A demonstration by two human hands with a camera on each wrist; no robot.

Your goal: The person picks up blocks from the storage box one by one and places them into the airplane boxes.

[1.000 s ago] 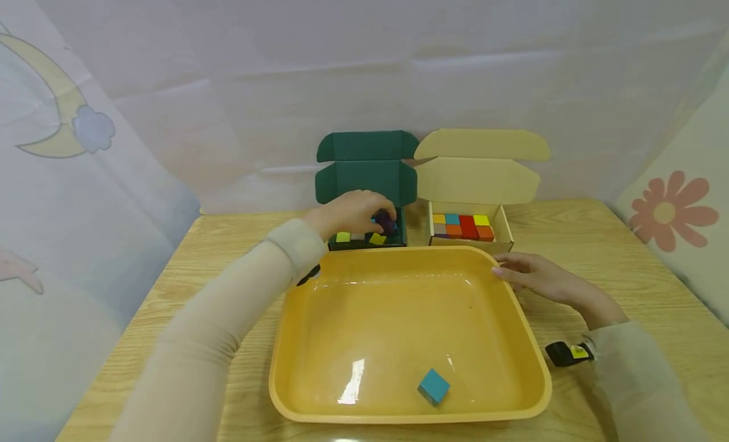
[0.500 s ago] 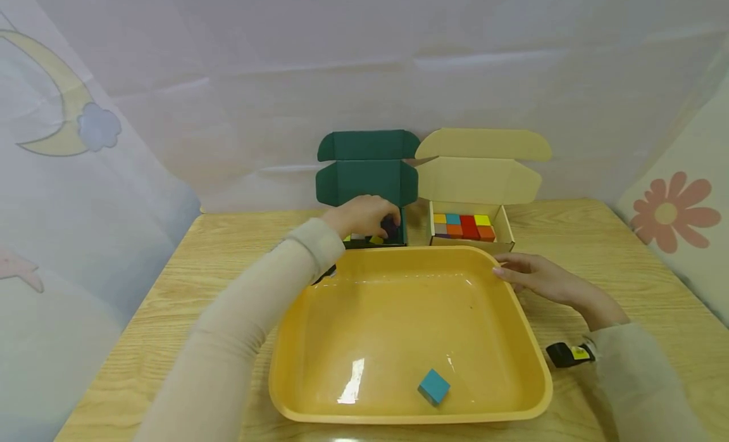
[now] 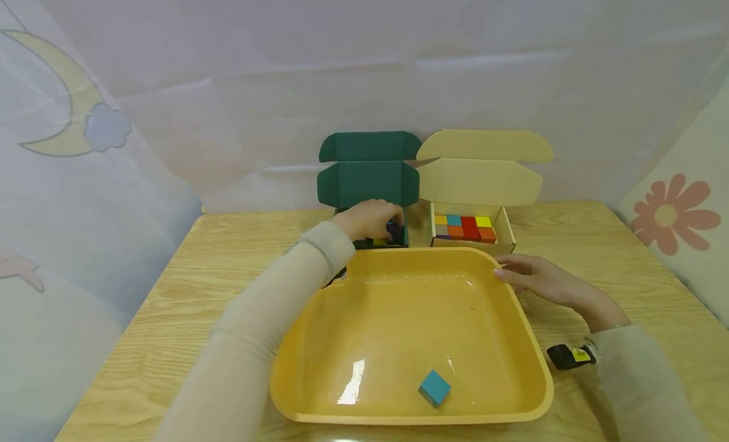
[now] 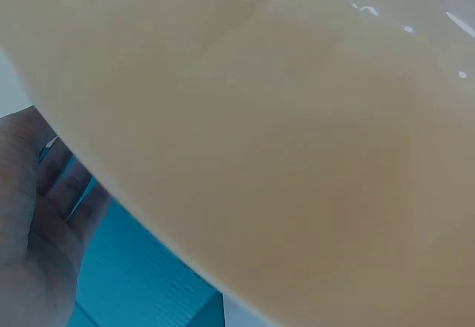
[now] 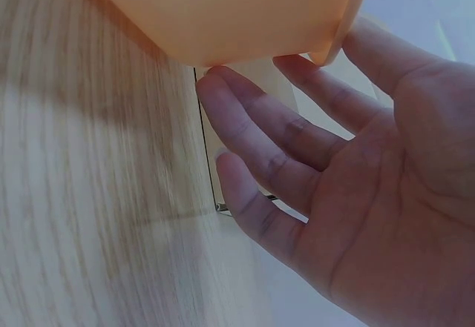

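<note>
In the head view my left hand (image 3: 371, 219) reaches into the green box (image 3: 370, 182) and pinches a dark purple block (image 3: 394, 232), partly hidden by the fingers. The left wrist view shows only part of that hand, behind the tray's edge. My right hand (image 3: 538, 280) holds the far right corner of the yellow tray (image 3: 410, 322). Its thumb lies at the rim and the index fingertip is just under it, while the other fingers spread loosely below in the right wrist view. One blue cube (image 3: 435, 388) rests near the tray's front.
A cream box (image 3: 475, 179) with its lid up stands right of the green one, holding several coloured blocks (image 3: 469, 228). Both boxes sit behind the tray on a wooden table (image 3: 188, 277). A pale cloth backdrop (image 3: 285, 113) surrounds the table's back and sides.
My left hand has moved right and slightly down into the green box with the dark purple block. The right hand, tray and blue cube stay in place.
</note>
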